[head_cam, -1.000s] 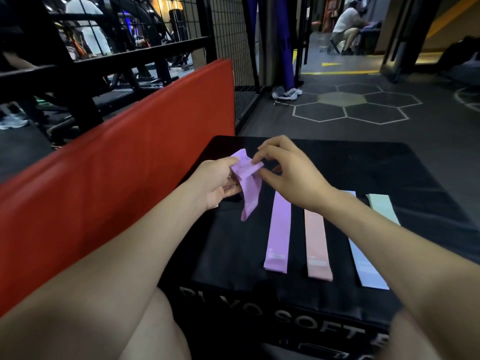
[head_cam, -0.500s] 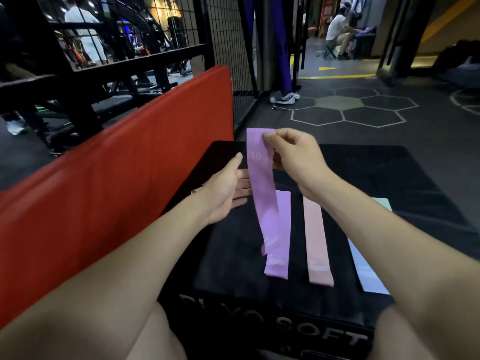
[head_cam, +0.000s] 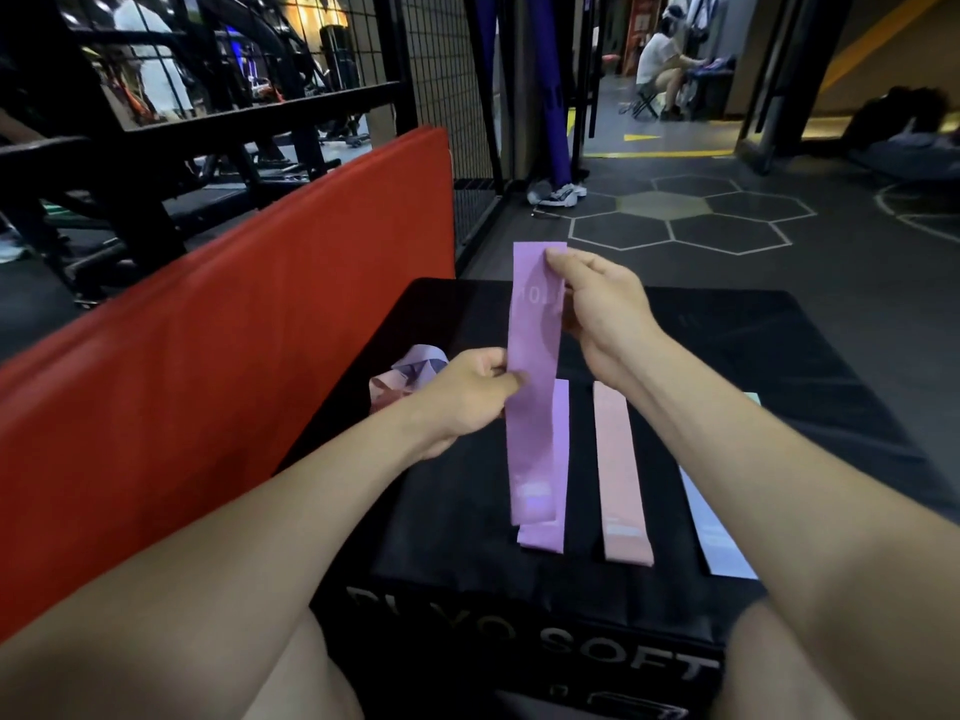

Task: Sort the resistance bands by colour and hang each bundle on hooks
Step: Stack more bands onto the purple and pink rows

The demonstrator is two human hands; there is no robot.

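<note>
The black plyo box's surface (head_cam: 727, 356) carries flat purple (head_cam: 545, 537), pink (head_cam: 621, 485) and pale blue bands (head_cam: 719, 543), plus a crumpled pile (head_cam: 410, 376).

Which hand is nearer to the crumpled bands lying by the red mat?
Left. The left hand pinches the purple band right beside the crumpled bands; the right hand holds its top end, farther away.

Floor: dark gym flooring (head_cam: 857, 262) with white hexagon markings (head_cam: 680, 210)
Left: red padded mat (head_cam: 208, 356) below black wire-mesh fencing (head_cam: 447, 96)
Foreground: black plyo soft box (head_cam: 753, 356)
Doorway: warm light, yellow floor line (head_cam: 660, 154)
</note>
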